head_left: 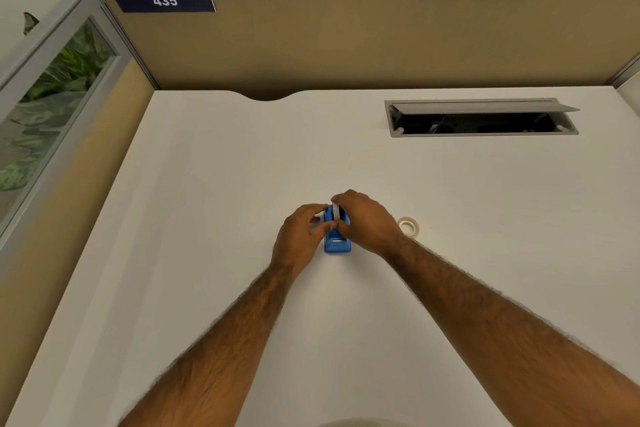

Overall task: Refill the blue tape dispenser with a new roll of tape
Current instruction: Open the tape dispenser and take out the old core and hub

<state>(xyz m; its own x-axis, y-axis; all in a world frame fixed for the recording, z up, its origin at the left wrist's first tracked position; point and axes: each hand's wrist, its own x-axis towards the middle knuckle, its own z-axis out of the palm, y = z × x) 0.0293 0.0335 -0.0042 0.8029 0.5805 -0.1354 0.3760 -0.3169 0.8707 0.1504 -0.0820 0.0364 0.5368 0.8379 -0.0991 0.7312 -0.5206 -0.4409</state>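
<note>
The blue tape dispenser stands on the white desk near its middle, cutter end toward me. A whitish roll of tape sits upright in its cradle. My left hand grips the dispenser's left side with fingers and thumb. From the right, my right hand curls over the roll, fingertips on its top and thumb at its front. A second, clear roll of tape lies flat on the desk just right of my right hand.
An open grey cable tray is set into the desk at the back right. A tan partition with a "435" sign closes the far side. A glass panel runs along the left.
</note>
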